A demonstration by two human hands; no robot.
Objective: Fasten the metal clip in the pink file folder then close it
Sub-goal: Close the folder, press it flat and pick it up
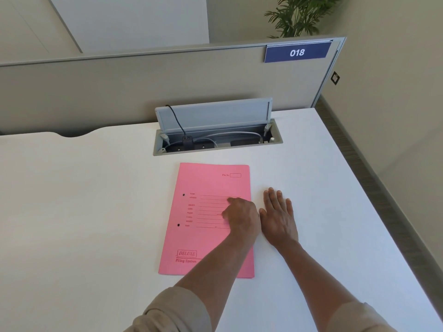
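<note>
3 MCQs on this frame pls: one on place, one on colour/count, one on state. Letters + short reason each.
1. Where does the right hand rest?
A. On the folder
B. Flat on the white desk, right of the folder
C. In the cable tray

2. How many punched holes show on the cover of the pink file folder?
A. Two
B. Four
C. None

3. What state is the folder in?
A. Open, clip exposed
B. Standing on edge
C. Closed, lying flat

Key:
1 B, its palm lies on bare desk beside the folder's right edge.
2 A, two dark holes sit near the left edge.
3 C, the printed cover faces up, with the left hand touching it.
</note>
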